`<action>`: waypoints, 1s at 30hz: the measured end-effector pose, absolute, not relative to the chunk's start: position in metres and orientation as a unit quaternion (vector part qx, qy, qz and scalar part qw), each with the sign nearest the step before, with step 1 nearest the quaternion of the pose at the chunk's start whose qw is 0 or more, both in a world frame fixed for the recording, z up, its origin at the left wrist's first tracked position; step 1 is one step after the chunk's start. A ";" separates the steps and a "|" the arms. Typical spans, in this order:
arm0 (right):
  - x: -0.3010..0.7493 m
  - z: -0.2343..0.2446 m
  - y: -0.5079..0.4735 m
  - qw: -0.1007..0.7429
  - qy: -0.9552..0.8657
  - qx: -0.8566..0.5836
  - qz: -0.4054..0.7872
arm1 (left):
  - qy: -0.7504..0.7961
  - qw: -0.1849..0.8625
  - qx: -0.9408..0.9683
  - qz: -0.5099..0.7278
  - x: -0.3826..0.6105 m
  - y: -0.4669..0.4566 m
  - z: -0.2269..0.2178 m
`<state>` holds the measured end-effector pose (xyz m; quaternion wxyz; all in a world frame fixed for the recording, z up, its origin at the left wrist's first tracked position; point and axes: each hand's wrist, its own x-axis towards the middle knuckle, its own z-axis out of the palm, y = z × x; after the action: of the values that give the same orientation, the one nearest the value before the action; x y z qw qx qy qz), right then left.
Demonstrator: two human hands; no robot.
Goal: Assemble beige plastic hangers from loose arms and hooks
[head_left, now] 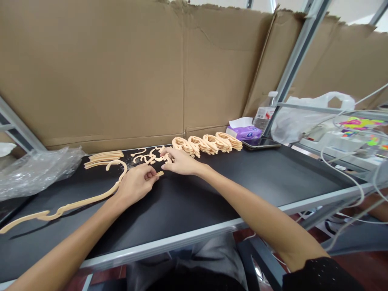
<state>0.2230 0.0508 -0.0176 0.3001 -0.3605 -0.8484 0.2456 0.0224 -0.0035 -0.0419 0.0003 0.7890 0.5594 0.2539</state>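
My left hand [136, 184] is closed on a beige clothes hanger [87, 201], a long jointed plastic piece. One arm of it stretches to the lower left, its curved hook rises behind my hand, and a short end sticks out past my fingertips. My right hand [183, 161] reaches over a scatter of small beige hook pieces [148, 157], thumb and forefinger apart around some of them. Whether it touches one is hard to make out. Several beige strips [104, 158] lie stacked left of the scatter.
Several piles of looped beige pieces [209, 144] stand along the cardboard wall [121, 72]. Beyond them are a purple tissue pack [244, 132], a phone [261, 143] and a bottle [264, 115]. Clear plastic wrap [39, 169] lies left on the black table [194, 210]. White cables [342, 169] hang right.
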 end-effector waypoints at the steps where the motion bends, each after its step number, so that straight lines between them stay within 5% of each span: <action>1: 0.223 -0.017 0.051 0.300 -0.851 -0.355 0.245 | 0.556 0.000 0.791 0.257 0.022 -0.004 -0.042; 10: 0.225 -0.019 0.059 0.201 -0.912 -0.304 0.188 | 0.536 0.015 0.798 0.274 0.022 -0.003 -0.044; 30: 0.230 -0.011 0.056 0.149 -0.917 -0.300 0.215 | 0.500 -0.006 0.838 0.218 0.022 -0.006 -0.043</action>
<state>0.2300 0.0559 -0.0114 0.1491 -0.2998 -0.9175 0.2148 0.0222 -0.0062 -0.0426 -0.0056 0.8381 0.5003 0.2176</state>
